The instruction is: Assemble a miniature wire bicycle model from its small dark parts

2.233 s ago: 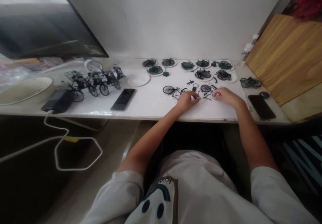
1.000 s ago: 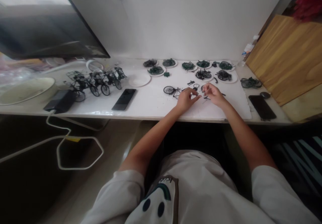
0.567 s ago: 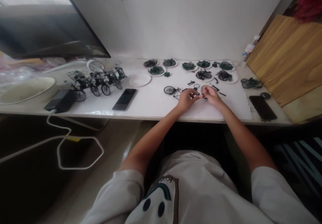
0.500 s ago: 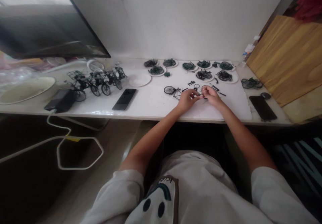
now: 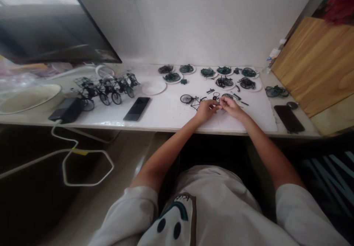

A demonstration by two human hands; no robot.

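White short-sleeved shirt (image 5: 221, 209) bearing a dark-eyed, green-and-brown cartoon print (image 5: 173, 222).

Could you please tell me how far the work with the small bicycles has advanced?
Partly done, I would judge. Several small bicycles stand at the left and look assembled. A partial bicycle lies flat, one wheel visible; beside it, the left hand and right hand meet, but whatever they may hold is too small to identify. Probably left: the loose parts nearby and the heaped parts on plates behind.

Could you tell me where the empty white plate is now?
In the head view, the empty white plate lies left of centre, just beyond the smartphone.
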